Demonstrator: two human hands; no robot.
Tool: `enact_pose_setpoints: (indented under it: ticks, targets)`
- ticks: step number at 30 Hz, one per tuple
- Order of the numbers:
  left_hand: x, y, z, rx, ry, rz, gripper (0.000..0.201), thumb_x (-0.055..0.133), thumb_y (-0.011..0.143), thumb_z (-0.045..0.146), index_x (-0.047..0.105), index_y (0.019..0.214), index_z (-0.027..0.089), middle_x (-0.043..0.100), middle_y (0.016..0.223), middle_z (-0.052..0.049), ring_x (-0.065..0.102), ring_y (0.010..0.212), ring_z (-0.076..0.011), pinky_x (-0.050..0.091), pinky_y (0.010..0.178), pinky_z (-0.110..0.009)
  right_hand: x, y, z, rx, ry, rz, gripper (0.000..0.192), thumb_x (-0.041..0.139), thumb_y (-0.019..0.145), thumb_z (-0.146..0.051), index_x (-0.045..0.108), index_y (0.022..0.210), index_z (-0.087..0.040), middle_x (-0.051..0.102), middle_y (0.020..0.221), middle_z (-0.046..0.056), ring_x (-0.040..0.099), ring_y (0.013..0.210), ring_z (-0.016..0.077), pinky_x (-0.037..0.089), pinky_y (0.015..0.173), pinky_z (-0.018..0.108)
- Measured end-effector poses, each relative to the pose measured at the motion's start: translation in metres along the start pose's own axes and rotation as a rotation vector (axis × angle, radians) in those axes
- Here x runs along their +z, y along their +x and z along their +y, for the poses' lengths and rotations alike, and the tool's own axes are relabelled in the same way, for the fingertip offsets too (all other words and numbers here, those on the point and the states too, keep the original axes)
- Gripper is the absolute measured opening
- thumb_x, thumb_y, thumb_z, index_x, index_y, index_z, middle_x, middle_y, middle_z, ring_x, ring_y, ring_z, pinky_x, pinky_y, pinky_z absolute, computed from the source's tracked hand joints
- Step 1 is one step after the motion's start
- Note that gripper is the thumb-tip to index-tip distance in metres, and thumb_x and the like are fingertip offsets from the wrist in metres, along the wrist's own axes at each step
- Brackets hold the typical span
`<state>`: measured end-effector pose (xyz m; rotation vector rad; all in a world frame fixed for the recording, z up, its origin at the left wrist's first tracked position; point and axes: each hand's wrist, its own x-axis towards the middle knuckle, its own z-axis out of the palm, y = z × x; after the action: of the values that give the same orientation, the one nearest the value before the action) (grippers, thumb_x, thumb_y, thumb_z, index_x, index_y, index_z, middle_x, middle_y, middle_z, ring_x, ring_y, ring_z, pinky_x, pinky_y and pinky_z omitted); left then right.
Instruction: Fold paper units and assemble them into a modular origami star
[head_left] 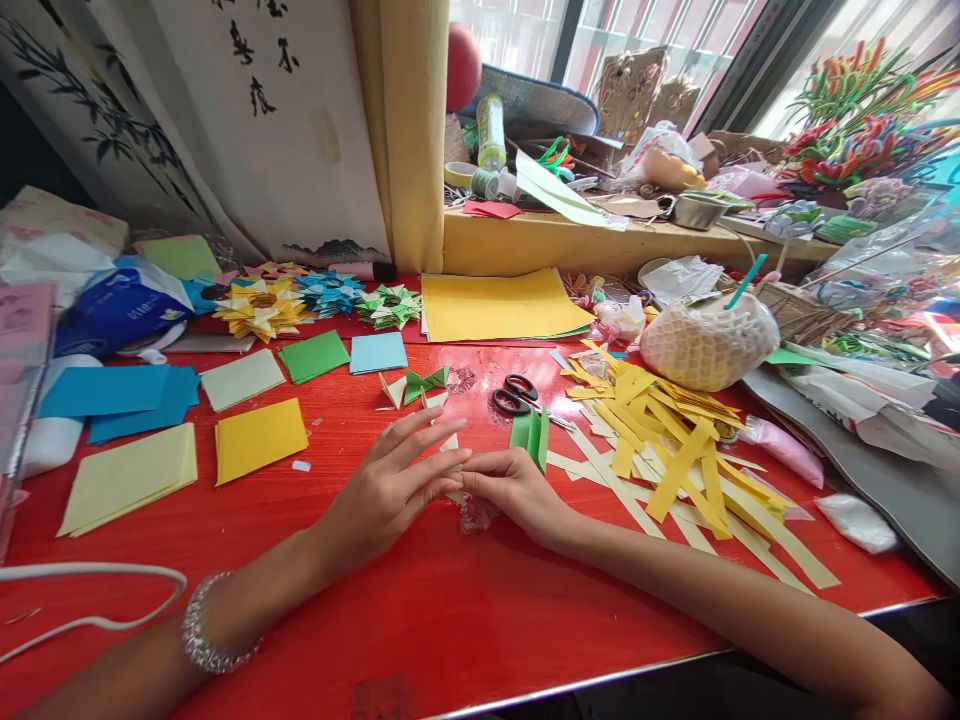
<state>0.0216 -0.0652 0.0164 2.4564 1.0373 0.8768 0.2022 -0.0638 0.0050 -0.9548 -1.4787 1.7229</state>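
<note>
Over the middle of the red table, my left hand (397,465) and my right hand (521,490) meet at the fingertips on a small pale folded paper piece (452,444). Fingers of both hands pinch it and hide most of its shape. Just beyond the left fingertips stand a folded green paper piece (426,384) and a folded cream paper piece (392,392). Black-handled scissors (514,400) lie past my right hand. Close to its knuckles is a folded green strip of paper (531,436). A beaded bracelet circles my left wrist.
Stacks of yellow paper (261,440), cream paper (129,478) and blue paper (124,392) lie left. Yellow and cream strips (675,450) pile up right, below a netted round container with a straw (711,340). Paper stars (259,310) and yellow sheets (499,305) line the back.
</note>
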Motion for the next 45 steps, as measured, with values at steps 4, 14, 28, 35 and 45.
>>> enact_pose_setpoints:
  ticks: [4, 14, 28, 35, 45]
  targets:
    - [0.003, 0.000, -0.008, 0.003, 0.006, -0.037, 0.032, 0.046, 0.085, 0.023, 0.053, 0.116, 0.024, 0.058, 0.118, -0.005, 0.035, 0.122, -0.0233, 0.032, 0.100, -0.043, 0.000, 0.000, 0.000, 0.006, 0.029, -0.007, 0.030, 0.053, 0.078, -0.040, 0.062, 0.064, -0.014, 0.053, 0.043, -0.002, 0.050, 0.040, 0.0099, 0.036, 0.042, 0.020]
    - [0.005, -0.004, -0.009, -0.089, -0.155, 0.027, 0.025, 0.048, 0.083, 0.024, 0.060, 0.105, 0.022, 0.066, 0.101, -0.004, 0.058, 0.096, -0.0181, 0.043, 0.088, -0.030, 0.001, 0.000, -0.002, 0.052, 0.000, -0.035, 0.036, 0.052, 0.078, -0.044, 0.067, 0.085, -0.013, 0.061, 0.053, 0.002, 0.053, 0.044, 0.0093, 0.041, 0.046, 0.021]
    - [0.000, 0.003, 0.000, -0.525, -0.444, 0.040, 0.020, 0.051, 0.079, 0.037, 0.062, 0.079, 0.021, 0.067, 0.079, 0.002, 0.059, 0.076, -0.0154, 0.042, 0.069, -0.022, 0.004, 0.002, 0.001, 0.017, -0.005, 0.049, 0.030, 0.055, 0.076, -0.041, 0.056, 0.093, -0.016, 0.059, 0.060, -0.001, 0.055, 0.043, 0.0081, 0.044, 0.039, 0.017]
    - [0.001, 0.003, 0.001, -0.519, -0.510, -0.001, 0.018, 0.050, 0.080, 0.035, 0.059, 0.078, 0.020, 0.065, 0.076, 0.001, 0.058, 0.076, -0.0160, 0.042, 0.071, -0.025, 0.003, 0.002, 0.000, 0.090, -0.002, 0.032, 0.030, 0.056, 0.076, -0.040, 0.061, 0.090, -0.014, 0.061, 0.059, 0.001, 0.058, 0.046, 0.0088, 0.046, 0.043, 0.018]
    - [0.000, 0.007, -0.001, -0.445, -0.417, -0.024, 0.022, 0.050, 0.080, 0.038, 0.058, 0.071, 0.019, 0.056, 0.074, 0.001, 0.050, 0.072, -0.0134, 0.038, 0.063, -0.023, 0.004, 0.001, 0.003, 0.043, -0.030, 0.000, 0.026, 0.052, 0.079, -0.039, 0.055, 0.076, -0.013, 0.060, 0.061, 0.002, 0.060, 0.054, 0.0110, 0.049, 0.051, 0.022]
